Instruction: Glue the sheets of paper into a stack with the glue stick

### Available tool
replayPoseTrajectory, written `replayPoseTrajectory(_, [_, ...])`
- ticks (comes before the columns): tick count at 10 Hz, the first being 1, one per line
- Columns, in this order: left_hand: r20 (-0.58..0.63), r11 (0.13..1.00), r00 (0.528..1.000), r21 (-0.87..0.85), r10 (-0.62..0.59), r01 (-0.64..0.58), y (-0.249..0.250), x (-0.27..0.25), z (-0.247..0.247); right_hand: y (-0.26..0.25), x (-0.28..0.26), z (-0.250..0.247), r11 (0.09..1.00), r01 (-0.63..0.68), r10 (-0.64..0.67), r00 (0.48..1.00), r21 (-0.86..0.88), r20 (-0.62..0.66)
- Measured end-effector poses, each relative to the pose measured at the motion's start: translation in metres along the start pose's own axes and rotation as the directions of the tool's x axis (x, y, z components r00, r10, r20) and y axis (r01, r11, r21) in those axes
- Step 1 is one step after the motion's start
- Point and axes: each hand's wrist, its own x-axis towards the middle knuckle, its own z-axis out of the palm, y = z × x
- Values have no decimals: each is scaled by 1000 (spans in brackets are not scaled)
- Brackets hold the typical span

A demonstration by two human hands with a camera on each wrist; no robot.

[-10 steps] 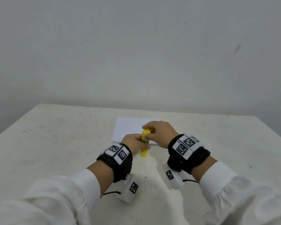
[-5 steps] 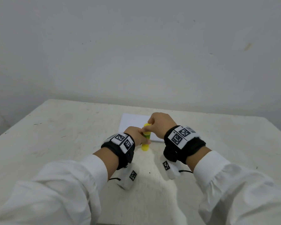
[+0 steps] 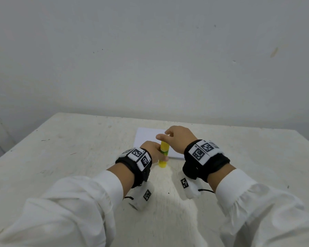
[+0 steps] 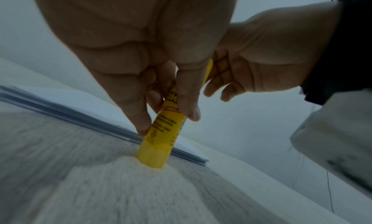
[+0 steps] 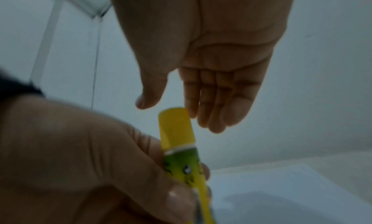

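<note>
Holding: your left hand (image 3: 151, 152) is the grip that has the one glue stick (image 3: 163, 154); fingers (image 4: 132, 103) and thumb curl round its middle and pinch it upright.
Glue stick: yellow tube with a green label band, base standing on the surface (image 3: 61, 157) as the left wrist view shows, yellow cap (image 5: 176, 125) on top.
Right grip: your right hand (image 3: 178, 139) sits over the cap with fingers (image 5: 211, 103) straight and loose, thumb apart from them; the right wrist view shows them just beside the cap, and you cannot tell whether a fingertip touches it. It holds nothing.
Paper: one stack of white sheets (image 3: 146, 138), lying flat just behind the glue stick; the left wrist view shows several layered edges (image 4: 84, 122), too many and too thin to count.
Nearest edge: the stack's near edge and near corner (image 4: 203, 161) lie just beside the tube's base.
Open room: wide bare surface to your left and right of the hands, and between your wrists and the near side.
Surface edges: the far edge (image 3: 185, 123) runs close behind the paper, below a plain wall (image 3: 150, 59); the left edge slants away well apart from the hands.
Counts: two hands, one glue stick, one cap, one paper stack.
Wrists: each carries a black band (image 3: 206, 160) with white printed markers.
</note>
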Motion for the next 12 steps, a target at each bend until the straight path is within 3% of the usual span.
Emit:
replayPoseTrajectory(1, [-11, 999, 999, 13, 34, -34, 0, -2, -2, 1, -7, -6, 998, 50, -52, 994, 25, 95])
replayPoseTrajectory(2, [24, 999, 999, -20, 43, -42, -3, -5, -2, 1, -7, -6, 999, 40, -37, 993, -21, 112])
replayPoseTrajectory(3, [109, 925, 993, -380, 42, 3, -8, -9, -6, 2, -5, -6, 999, 20, -23, 994, 33, 106])
replayPoseTrajectory(4, [142, 746, 990, -661, 25, 76, -8, -14, -11, 3, -4, -4, 999, 15, -20, 996, 52, 84])
replayPoseTrajectory(8, [119, 682, 993, -724, -22, 101, -6, -10, -6, 8, -2, 4, 995, 23, -25, 999, 97, 28])
replayPoseTrajectory(12, [109, 745, 994, -662, -18, 86, -8, -10, -10, 10, -8, 7, 994, 89, -89, 996, 65, 4])
